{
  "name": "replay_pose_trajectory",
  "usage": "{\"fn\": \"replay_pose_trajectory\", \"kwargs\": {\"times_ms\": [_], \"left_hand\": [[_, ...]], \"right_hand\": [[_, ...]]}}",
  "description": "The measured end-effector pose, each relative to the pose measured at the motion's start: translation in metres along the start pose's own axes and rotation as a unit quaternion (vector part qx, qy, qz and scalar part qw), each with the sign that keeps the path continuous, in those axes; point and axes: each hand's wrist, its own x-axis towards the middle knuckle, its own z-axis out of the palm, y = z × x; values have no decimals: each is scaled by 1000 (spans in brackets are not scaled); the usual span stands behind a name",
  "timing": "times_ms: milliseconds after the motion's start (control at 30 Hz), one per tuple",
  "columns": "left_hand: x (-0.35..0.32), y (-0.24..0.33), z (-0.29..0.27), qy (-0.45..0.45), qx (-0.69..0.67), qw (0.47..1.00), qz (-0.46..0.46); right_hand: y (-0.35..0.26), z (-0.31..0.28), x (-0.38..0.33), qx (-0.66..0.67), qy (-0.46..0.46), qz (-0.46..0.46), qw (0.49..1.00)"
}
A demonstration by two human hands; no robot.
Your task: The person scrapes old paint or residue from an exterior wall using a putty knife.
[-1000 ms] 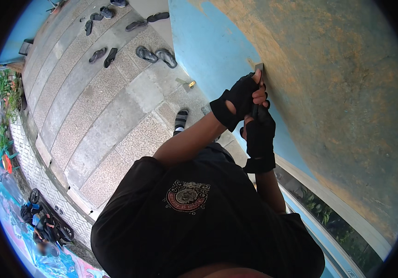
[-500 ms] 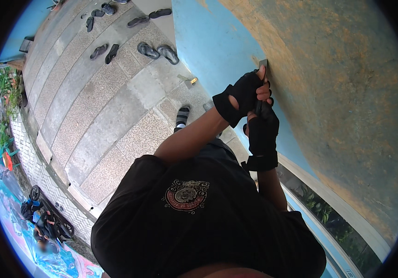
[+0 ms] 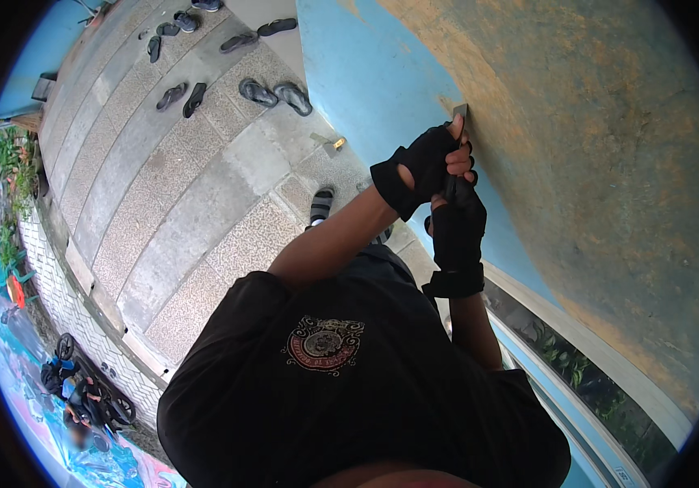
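Both my hands wear black fingerless gloves and are closed around a scraper [image 3: 462,111] with a flat grey blade. My left hand [image 3: 431,165] grips it close to the blade, thumb laid along the metal. Just below, my right hand [image 3: 458,226] wraps around the dark handle, most of which is hidden by the fingers. The blade's edge meets the wall [image 3: 593,163] where light-blue paint [image 3: 374,81] borders a bare, mottled grey-brown patch.
On the tiled floor [image 3: 195,207] lie several dark sandals [image 3: 258,92] and a small tool with a yellow part [image 3: 339,144] near the wall's foot. A window ledge [image 3: 601,350] runs at lower right. A motorbike [image 3: 93,386] with a person beside it stands at far left.
Almost nothing differs. My view has shifted slightly, while both hands and the scraper keep the same grip and the same place on the wall.
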Motion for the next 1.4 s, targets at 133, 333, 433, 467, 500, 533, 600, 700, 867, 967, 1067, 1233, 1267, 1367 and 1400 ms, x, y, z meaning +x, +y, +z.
{"fn": "replay_pose_trajectory", "kwargs": {"times_ms": [133, 333, 433, 467, 500, 533, 600, 700, 867, 967, 1067, 1233, 1267, 1367, 1400], "left_hand": [[4, 23, -9, -22, -38, 999, 10], [6, 18, -6, -17, -5, 1000, 7], [6, 19, -12, -23, -47, 998, 17], [3, 14, -13, -21, -37, 999, -3], [0, 8, -13, -19, -26, 999, -23], [-1, 3, -7, -1, -12, 1000, -15], [8, 17, -13, 2, -25, 1000, 14], [9, 21, -17, -8, -55, 998, 40], [3, 18, -14, -11, -24, 1000, 6], [1, 15, -17, -15, -38, 999, 8], [3, 18, -18, -24, -30, 999, -16], [-1, 20, -11, 10, -38, 999, 8], [-2, 15, -9, 15, -7, 1000, 3], [-4, 14, -15, -20, -24, 999, -31], [-4, 20, -18, -18, -19, 999, -34]], "right_hand": [[5, 16, 13, -50, -2, -19, 999], [0, 6, 16, -28, -20, 27, 999], [5, 12, 11, -37, -7, -38, 999], [9, 7, 5, -41, -8, -39, 998], [11, 5, 3, -45, -10, -39, 998], [11, 5, 5, -46, -8, -41, 998], [11, 8, 15, -35, -12, -40, 999], [19, 12, 22, -50, -32, -26, 998], [14, 12, 11, -80, 3, -48, 996], [7, 20, 16, -62, -16, -22, 998], [8, 14, 9, -41, 3, -22, 999], [10, 23, 12, -46, 5, -12, 999], [11, 19, 7, -96, 16, -36, 995], [15, 26, 2, -89, 31, -28, 995], [16, 29, 2, -31, 32, 1, 999]]}}
